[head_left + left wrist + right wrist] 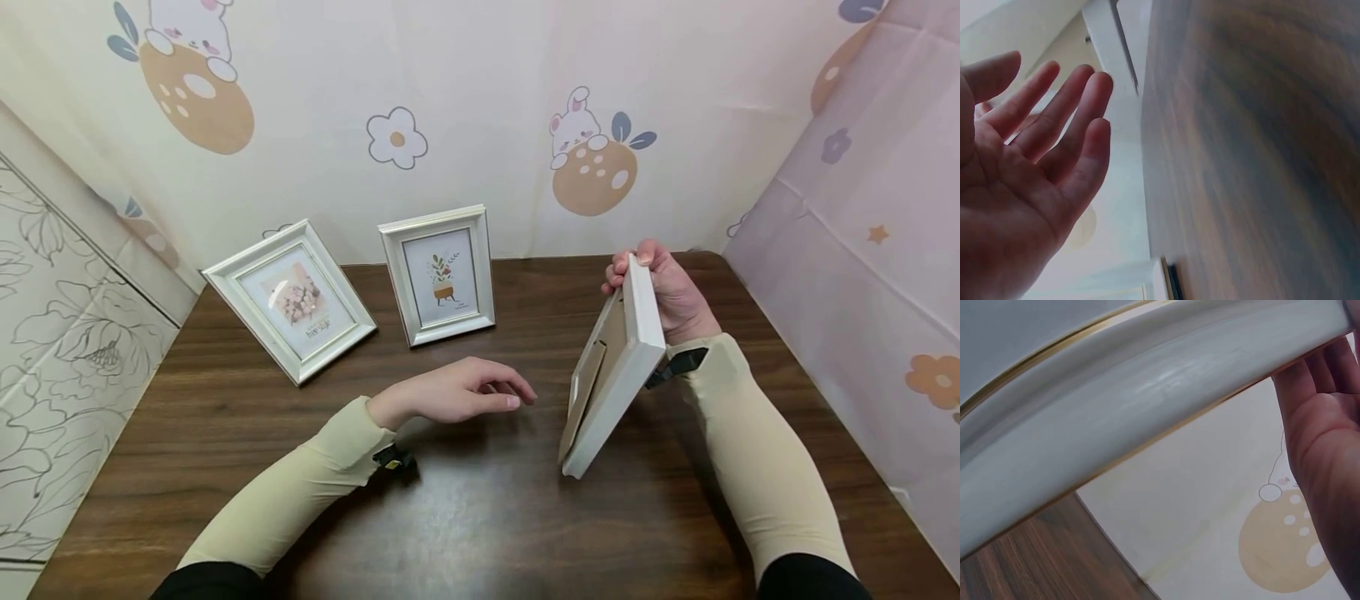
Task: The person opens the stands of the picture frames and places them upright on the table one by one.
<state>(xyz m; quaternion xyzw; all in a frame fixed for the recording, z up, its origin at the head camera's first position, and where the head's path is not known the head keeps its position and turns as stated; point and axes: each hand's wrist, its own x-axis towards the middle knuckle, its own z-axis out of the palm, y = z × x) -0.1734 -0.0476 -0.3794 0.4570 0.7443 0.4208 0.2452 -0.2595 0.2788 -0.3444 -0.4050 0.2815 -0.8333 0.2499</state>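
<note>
My right hand (pixel 671 292) grips the top end of a white picture frame (pixel 615 375), held tilted at the right with its brown backing and stand leg turned toward the left. In the right wrist view the white moulding (pixel 1147 394) with gold edging fills the upper part, and the fingers reach behind it. My left hand (pixel 457 390) hovers over the middle of the table, fingers loosely bent and holding nothing. The left wrist view shows that palm (pixel 1010 194) bare. Whether the held frame's lower corner touches the table I cannot tell.
Two more white picture frames stand at the back of the dark wooden table (pixel 450 517): one with a pink flower picture (pixel 300 300), one with a potted plant picture (pixel 442 279). Behind hangs a curtain (pixel 480 83) printed with rabbits and flowers.
</note>
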